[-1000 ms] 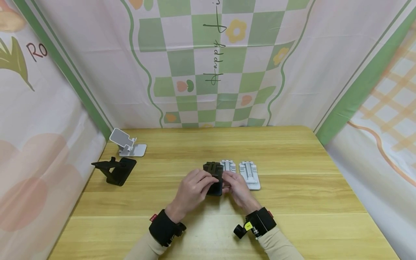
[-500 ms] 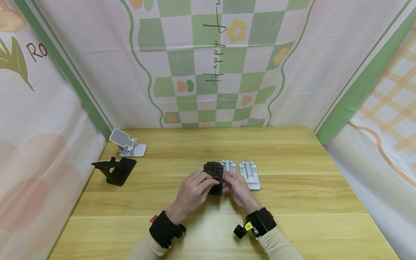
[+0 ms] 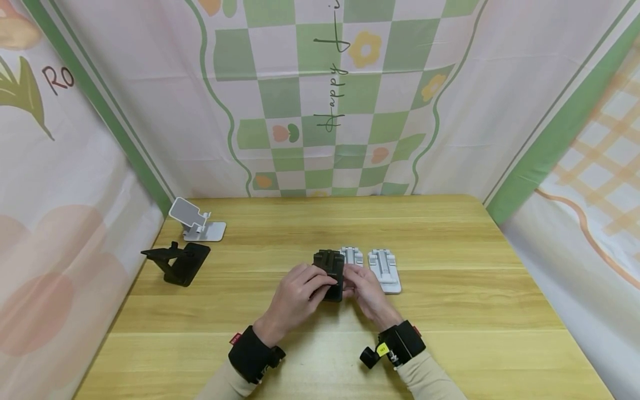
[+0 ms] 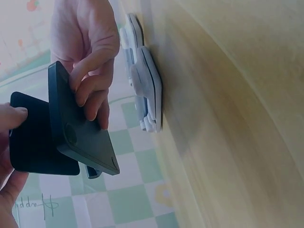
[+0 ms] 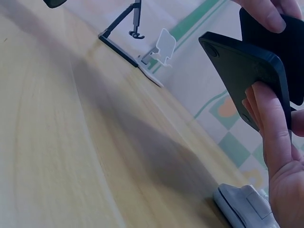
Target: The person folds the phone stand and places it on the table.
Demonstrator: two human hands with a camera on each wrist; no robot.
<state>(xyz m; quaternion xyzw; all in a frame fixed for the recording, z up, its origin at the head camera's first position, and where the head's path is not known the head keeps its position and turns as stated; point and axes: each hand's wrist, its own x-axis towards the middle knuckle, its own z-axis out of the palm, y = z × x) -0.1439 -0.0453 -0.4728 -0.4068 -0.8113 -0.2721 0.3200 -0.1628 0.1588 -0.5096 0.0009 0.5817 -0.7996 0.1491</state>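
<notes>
A black folding phone stand (image 3: 330, 272) is lifted off the wooden table (image 3: 450, 311) at its middle, held by both hands. My left hand (image 3: 299, 290) grips its left side, with the thumb (image 4: 12, 116) on the hinged plate (image 4: 33, 142). My right hand (image 3: 363, 286) grips the right side, its fingers (image 4: 90, 71) curled over the edge of the base plate (image 4: 80, 130). In the right wrist view the two black plates (image 5: 247, 71) stand apart at an angle, the right fingers (image 5: 273, 128) wrapped on the lower one.
Two folded white stands (image 3: 351, 255) (image 3: 384, 270) lie flat just behind my right hand. An opened black stand (image 3: 177, 262) and an opened white stand (image 3: 195, 220) sit at the table's far left. Printed cloth walls enclose three sides.
</notes>
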